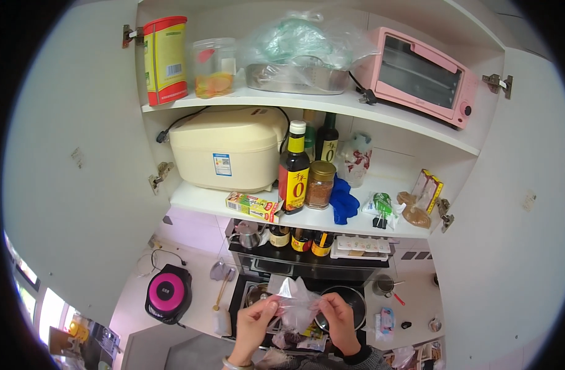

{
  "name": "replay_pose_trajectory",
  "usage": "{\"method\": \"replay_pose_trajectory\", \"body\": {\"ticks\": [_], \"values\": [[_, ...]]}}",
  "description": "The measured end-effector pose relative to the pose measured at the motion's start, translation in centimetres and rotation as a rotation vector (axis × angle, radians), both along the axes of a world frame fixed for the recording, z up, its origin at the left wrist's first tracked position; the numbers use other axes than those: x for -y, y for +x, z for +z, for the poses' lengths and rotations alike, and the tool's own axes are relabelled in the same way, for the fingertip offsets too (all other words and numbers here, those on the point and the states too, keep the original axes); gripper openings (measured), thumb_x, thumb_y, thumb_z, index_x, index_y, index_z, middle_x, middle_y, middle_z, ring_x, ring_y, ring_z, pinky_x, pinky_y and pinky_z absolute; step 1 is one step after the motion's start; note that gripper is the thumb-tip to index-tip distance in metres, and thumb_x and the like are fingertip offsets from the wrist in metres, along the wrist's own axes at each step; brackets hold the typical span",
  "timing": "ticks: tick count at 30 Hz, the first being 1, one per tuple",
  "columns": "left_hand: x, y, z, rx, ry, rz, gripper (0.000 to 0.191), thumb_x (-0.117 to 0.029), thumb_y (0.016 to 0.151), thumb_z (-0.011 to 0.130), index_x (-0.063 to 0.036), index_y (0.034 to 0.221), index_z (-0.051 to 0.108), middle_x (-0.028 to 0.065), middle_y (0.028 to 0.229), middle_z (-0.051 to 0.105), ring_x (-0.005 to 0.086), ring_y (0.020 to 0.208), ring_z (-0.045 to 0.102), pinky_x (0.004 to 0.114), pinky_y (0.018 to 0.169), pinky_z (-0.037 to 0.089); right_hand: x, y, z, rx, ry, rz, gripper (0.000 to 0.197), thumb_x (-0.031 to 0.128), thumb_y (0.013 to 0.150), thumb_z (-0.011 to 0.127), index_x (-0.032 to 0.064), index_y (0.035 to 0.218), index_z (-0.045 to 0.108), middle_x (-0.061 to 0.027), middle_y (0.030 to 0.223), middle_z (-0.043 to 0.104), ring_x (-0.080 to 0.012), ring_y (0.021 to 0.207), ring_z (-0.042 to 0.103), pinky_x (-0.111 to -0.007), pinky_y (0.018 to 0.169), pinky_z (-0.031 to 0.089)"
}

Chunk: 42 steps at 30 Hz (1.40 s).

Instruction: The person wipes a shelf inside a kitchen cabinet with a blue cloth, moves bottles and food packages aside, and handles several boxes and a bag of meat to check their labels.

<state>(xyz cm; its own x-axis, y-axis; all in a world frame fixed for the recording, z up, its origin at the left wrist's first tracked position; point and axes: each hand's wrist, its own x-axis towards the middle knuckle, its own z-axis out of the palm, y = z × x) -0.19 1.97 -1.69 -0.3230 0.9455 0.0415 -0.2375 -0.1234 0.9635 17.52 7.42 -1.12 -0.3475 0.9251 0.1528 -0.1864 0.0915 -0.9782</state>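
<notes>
A clear plastic bag (297, 303) is stretched between my two hands over the stove. My left hand (254, 321) pinches its left side between thumb and fingers, with a bracelet at the wrist. On the opposite side my right hand (340, 319) grips the bag's edge, its dark cuff showing below. Behind the right hand lies a dark pan (354, 303) on the cooktop. A lidded pot (257, 293) stands behind the left hand, partly hidden by the bag. Several more plastic packets (314, 342) appear below the bag; their contents are hard to make out.
Above is an open cabinet holding a pink toaster oven (421, 76), a cream rice cooker (229, 150), a sauce bottle (294, 171) and a glass jar (319, 185). Its doors (509, 208) stand wide on both sides. A pink-and-black electric griddle (167, 292) sits on the left counter.
</notes>
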Motion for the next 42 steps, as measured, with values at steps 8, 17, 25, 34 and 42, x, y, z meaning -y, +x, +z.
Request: {"method": "replay_pose_trajectory", "body": {"ticks": [8, 17, 25, 34, 42], "values": [[2.8, -2.2, 1.6, 0.31, -0.008, -0.133, 0.032, -0.003, 0.093, 0.047, 0.0093, 0.122, 0.049, 0.0183, 0.107, 0.062, 0.0235, 0.099, 0.062, 0.035, 0.09, 0.05, -0.1, -0.7, -1.0, -0.104, -0.11, 0.074, 0.011, 0.013, 0.096, 0.046, 0.0022, 0.093, 0.049, -0.0051, 0.093, 0.061, -0.0099, 0.087, 0.056, -0.023, 0.08, 0.043], [3.1, -2.3, -3.1, 0.777, -0.01, -0.251, 0.039, -0.011, 0.097, 0.04, 0.0071, 0.131, 0.037, 0.02, 0.12, 0.055, 0.0279, 0.109, 0.057, 0.039, 0.094, 0.048, -0.8, -0.9, -0.7, -0.76, -0.612, 0.242, 0.011, 0.018, 0.098, 0.042, 0.0083, 0.094, 0.046, 0.002, 0.078, 0.049, -0.0123, 0.078, 0.05, -0.032, 0.079, 0.042], [4.6, -3.5, -2.5, 0.57, -0.006, 0.04, 0.043, -0.012, 0.094, 0.044, 0.0093, 0.13, 0.037, 0.0235, 0.123, 0.053, 0.0331, 0.109, 0.057, 0.041, 0.091, 0.05, -1.4, 1.7, -0.2, -0.528, -0.432, 0.078, 0.011, 0.019, 0.098, 0.043, 0.0103, 0.091, 0.043, 0.0034, 0.065, 0.031, -0.0066, 0.053, 0.025, -0.022, 0.049, 0.025], [3.3, -0.1, -0.4, 0.002, 0.116, 0.324, 0.019, 0.008, 0.079, 0.063, 0.0087, 0.099, 0.062, 0.016, 0.09, 0.068, 0.0172, 0.082, 0.066, 0.025, 0.077, 0.052, -0.5, 1.7, -0.8, 0.414, 0.4, -0.166, 0.053, 0.031, 0.074, 0.075, 0.0086, 0.113, 0.048, -0.0024, 0.076, 0.054, -0.0175, 0.064, 0.056, -0.027, 0.061, 0.046], [5.4, 0.9, 3.1, -0.415, 0.374, 0.372, 0.016, 0.012, 0.082, 0.047, 0.0041, 0.084, 0.061, 0.0114, 0.087, 0.064, 0.0171, 0.083, 0.062, 0.026, 0.073, 0.049, -3.2, 2.7, -5.7, 0.59, 0.398, -0.225, 0.034, 0.028, 0.076, 0.072, 0.0069, 0.1, 0.059, -0.0085, 0.085, 0.063, -0.0179, 0.069, 0.06, -0.03, 0.06, 0.047]]}}
